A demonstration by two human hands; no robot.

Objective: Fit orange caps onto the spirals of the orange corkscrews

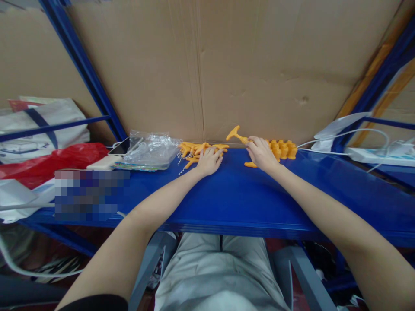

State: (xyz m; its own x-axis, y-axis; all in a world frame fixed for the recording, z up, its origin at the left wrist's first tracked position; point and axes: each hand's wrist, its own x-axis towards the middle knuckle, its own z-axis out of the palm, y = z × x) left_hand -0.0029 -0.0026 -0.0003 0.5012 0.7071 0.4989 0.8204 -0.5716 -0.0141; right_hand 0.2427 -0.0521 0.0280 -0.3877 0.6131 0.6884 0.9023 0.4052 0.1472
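Observation:
My left hand (210, 160) lies over a pile of orange corkscrews (186, 149), its fingers a little apart and touching the handles. Thin metal spirals stick out from the pile's left side. My right hand (261, 152) is closed around an orange T-handled corkscrew (234, 133), whose crosspiece points up and left; its other end is hidden in the fingers. Below that hand, the end of another orange piece (250, 164) shows on the blue table. Just right of the hand stands a close group of orange ribbed pieces (283, 149), partly covered by it.
Left of the pile lie clear plastic bags (151, 151) and a dark phone (125, 146). Farther left are a red bag (81, 157) and a white cloth bag (65, 121). A white power strip (385, 155) with cables is at right. Cardboard (240, 65) backs the blue table (227, 198).

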